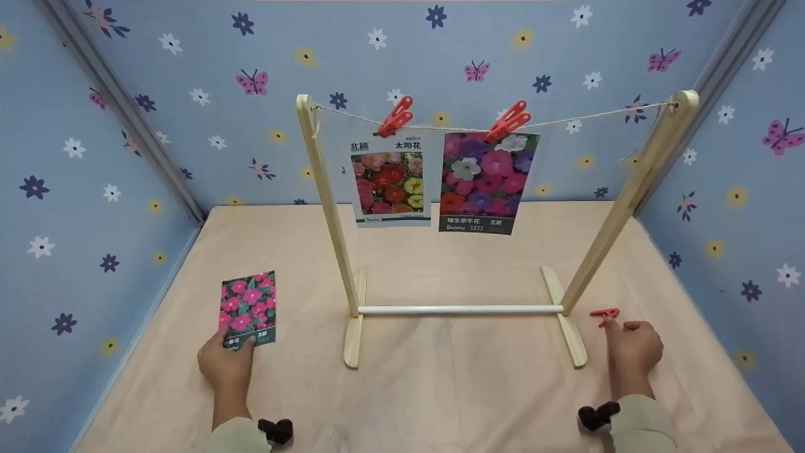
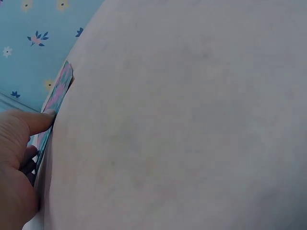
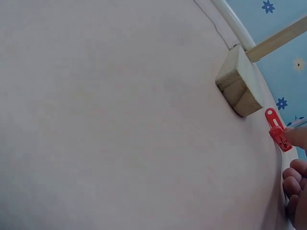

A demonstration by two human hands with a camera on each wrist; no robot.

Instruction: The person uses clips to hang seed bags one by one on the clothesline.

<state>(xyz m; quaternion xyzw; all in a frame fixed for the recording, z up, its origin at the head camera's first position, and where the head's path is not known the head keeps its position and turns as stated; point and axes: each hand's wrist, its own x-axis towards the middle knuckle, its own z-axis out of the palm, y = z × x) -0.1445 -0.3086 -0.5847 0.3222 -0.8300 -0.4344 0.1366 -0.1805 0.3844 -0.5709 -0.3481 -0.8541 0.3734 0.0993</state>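
Note:
On the left of the head view my left hand (image 1: 227, 363) grips a flower card (image 1: 249, 302) by its lower edge, thumb in front. The card has pink blossoms and a dark green strip along the bottom. The left wrist view shows this card (image 2: 58, 91) nearly edge-on, the fingers behind it. To the right of the wooden stand, my right hand (image 1: 635, 349) pinches a red clothespin (image 1: 606, 313) with its fingertips. Seen in the right wrist view, the clothespin (image 3: 277, 128) lies at the fingertip, while the other fingers are curled under.
A wooden stand (image 1: 591, 217) with a white crossbar (image 1: 459, 309) holds a string (image 1: 585, 116). Two flower cards, one white-bordered (image 1: 390, 185) and one purple-pink (image 1: 484, 179), hang from it by red clothespins. Patterned blue walls (image 1: 415, 69) surround the peach tabletop (image 1: 440, 390).

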